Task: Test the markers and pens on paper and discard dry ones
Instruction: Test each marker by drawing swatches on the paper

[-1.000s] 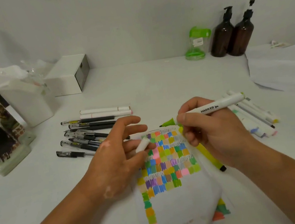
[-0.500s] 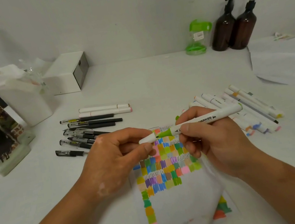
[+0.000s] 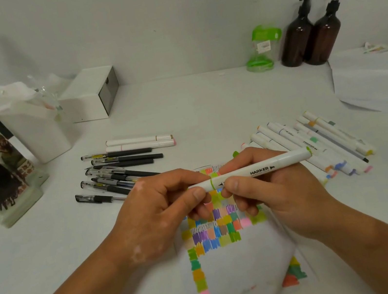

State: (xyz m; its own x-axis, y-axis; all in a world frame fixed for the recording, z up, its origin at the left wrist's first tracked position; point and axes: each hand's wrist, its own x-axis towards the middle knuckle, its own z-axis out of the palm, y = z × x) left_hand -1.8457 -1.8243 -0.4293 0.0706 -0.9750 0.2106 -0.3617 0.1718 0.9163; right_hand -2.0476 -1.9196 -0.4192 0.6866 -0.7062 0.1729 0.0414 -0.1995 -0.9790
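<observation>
Step in hand: capping. The marker (image 3: pixel 263 168), white with a green band, lies nearly level just above the centre of the frame, over the upper edge of the paper (image 3: pixel 238 262). The left hand (image 3: pixel 157 212) pinches the cap (image 3: pixel 200 186) between thumb and forefinger, with the other fingers curled beneath. The right hand (image 3: pixel 272 192) grips the barrel, with thumb and fingers wrapped round it. The cap appears to sit against the green band; whether it is fully seated cannot be told.

The paper carries rows of coloured test patches, green ones among them, so this marker is probably judged as working.

Next move, as a judgement:
1. Press the cap home along the line of the barrel.
2. Release the left hand.
3. Sort the marker. The row of markers (image 3: pixel 315 142) at right of centre looks like the working pile. The white bin (image 3: pixel 30 128) at upper left is the likely place for dry ones.

The pens (image 3: pixel 119 169) lie left of centre on the table (image 3: pixel 207 108), apart from both hands.
</observation>
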